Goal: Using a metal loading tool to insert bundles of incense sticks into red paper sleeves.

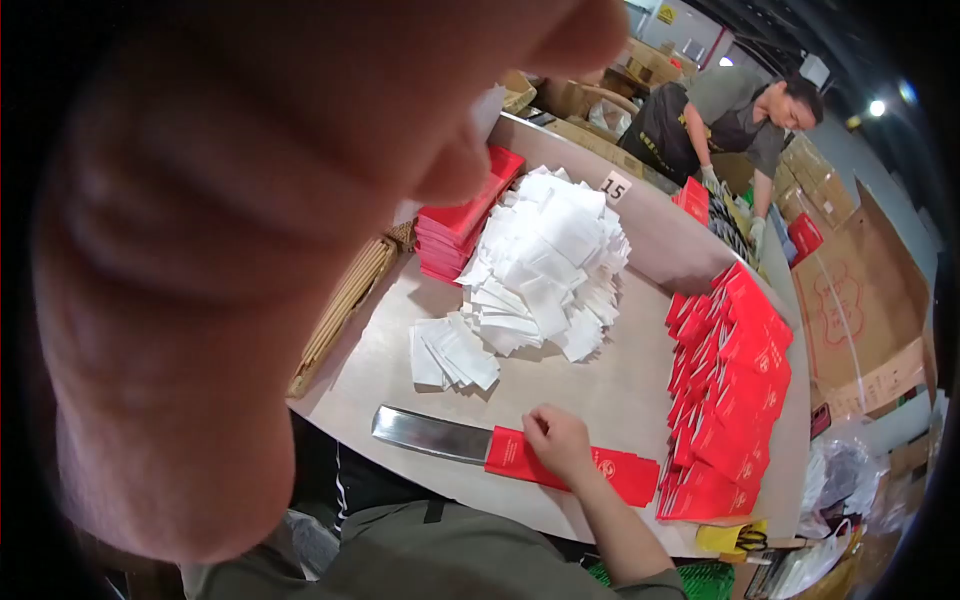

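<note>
My left hand (pixel 230 230) looms very close and blurred over the left half of the view. Two of its fingertips show near the top, but how the fingers are held and whether anything is in them stays hidden. At the table's near edge my right hand (pixel 560 440) rests as a loose fist on red printed paper sleeves (pixel 630 473). These sit at the right end of a shiny flat metal strip (pixel 430 433), whose rounded left end is bare. Beyond it is a large heap of small white paper pieces (pixel 550 250), with a few fanned out in front (pixel 455 355).
Red sleeves (pixel 735 400) stand in overlapping rows at the right. A red stack (pixel 455 225) and folded cardboard (pixel 345 310) are at the left. Yellow-handled scissors (pixel 735 538) lie at the near right corner. Past the low partition (pixel 660 225), a gloved co-worker (pixel 720 120) bends over red items.
</note>
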Tool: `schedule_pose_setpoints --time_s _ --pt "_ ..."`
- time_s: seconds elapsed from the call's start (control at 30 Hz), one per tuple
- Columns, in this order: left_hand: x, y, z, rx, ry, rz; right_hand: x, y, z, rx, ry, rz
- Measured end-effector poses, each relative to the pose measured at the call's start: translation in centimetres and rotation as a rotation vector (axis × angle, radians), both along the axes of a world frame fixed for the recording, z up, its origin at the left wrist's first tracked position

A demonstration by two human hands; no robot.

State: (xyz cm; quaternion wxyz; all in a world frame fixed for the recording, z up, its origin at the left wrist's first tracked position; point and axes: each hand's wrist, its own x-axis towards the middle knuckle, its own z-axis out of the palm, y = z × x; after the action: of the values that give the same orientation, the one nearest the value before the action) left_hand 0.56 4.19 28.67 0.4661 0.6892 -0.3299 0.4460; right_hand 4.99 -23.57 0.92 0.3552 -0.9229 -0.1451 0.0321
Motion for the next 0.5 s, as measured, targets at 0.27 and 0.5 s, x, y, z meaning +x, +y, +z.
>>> schedule_pose_setpoints --time_s 0.27,0.5 --pt "-1.2 0.1 2.3 0.149 0.186 0.045 9.5 1.2 -0.5 -0.018 -0.522 -0.189" --pt "5.0 9.1 -9.0 0.103 0.562 0.559 12.3 1.2 -3.1 0.197 -0.14 -0.473"
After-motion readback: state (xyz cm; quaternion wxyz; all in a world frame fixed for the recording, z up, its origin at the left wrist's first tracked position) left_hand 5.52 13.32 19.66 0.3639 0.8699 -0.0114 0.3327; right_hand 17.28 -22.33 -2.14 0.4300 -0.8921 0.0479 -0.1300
